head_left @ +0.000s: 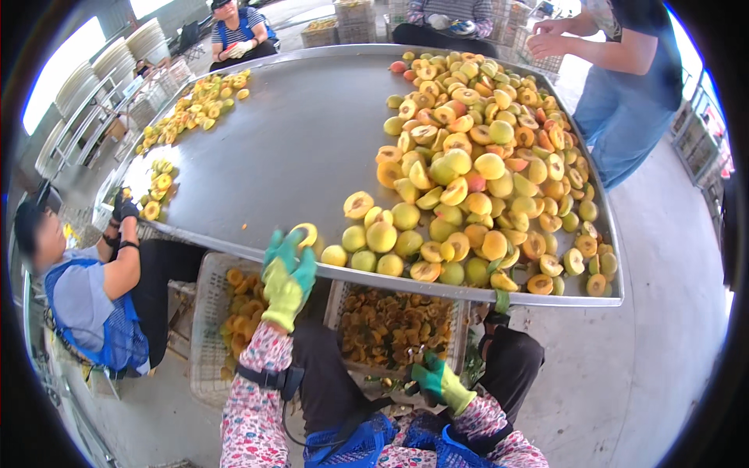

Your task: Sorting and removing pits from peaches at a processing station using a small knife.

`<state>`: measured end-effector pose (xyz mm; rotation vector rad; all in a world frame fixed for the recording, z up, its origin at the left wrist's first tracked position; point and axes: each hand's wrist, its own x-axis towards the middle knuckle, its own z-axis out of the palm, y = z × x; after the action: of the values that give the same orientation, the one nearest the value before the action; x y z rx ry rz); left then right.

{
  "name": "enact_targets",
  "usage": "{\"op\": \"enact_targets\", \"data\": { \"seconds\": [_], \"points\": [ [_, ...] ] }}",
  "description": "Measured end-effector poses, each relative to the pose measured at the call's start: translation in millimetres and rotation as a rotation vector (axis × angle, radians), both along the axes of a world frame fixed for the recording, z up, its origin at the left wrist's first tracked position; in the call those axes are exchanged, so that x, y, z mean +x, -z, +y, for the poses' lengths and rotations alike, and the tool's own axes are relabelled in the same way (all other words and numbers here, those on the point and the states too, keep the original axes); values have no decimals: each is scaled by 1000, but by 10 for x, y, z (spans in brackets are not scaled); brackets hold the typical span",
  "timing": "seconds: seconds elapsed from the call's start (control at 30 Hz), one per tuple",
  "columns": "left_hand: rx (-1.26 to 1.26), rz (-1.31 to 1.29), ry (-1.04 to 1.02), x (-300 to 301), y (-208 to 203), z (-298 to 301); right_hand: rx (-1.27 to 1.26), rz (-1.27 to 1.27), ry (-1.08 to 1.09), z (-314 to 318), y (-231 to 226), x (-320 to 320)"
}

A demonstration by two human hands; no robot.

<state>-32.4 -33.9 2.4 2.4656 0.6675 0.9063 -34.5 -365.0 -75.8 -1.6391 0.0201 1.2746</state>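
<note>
My left hand (289, 281), in a yellow-green glove, is raised at the near edge of the metal table (273, 132). A cut yellow peach half (305, 234) is at its fingertips, between thumb and fingers. Lower down, above my lap, my right hand (441, 384) wears a matching glove. Its fingers are curled round a small tool (415, 366) with a dark handle and a metal end, partly hidden. A big heap of whole and halved yellow peaches (484, 164) covers the table's right side, its nearest fruit just right of my left hand.
Below the table edge stand a white crate (204, 335) of peach halves and another crate (334, 308) of brownish cut pieces. Smaller fruit piles (191, 109) line the table's left side. One person (94, 296) sits at left, two at the far side, and another (636, 78) stands at right.
</note>
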Motion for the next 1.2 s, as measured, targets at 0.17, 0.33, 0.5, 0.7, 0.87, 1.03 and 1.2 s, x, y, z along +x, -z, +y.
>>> {"op": "enact_targets", "data": {
  "seconds": [0.17,0.33,0.5,0.7,0.87,1.03,1.2],
  "points": [
    [-75,148,-49,1135,534,422,158,-73,280,87,431,-323],
    [-623,101,60,1443,1284,810,221,-435,89,-65,477,-394],
    [-945,-85,174,1439,1061,560,296,-422,188,61,311,-224],
    [-771,242,301,1582,809,483,607,-25,601,48,-186,-240],
    [-494,179,116,1504,830,373,505,-131,639,-228,-162,-411],
    [-353,427,103,1423,592,202,503,-115,678,-338,-272,-526],
    [-1018,-366,305,939,406,6,538,-48,700,-403,-289,-451]
  ]
}}
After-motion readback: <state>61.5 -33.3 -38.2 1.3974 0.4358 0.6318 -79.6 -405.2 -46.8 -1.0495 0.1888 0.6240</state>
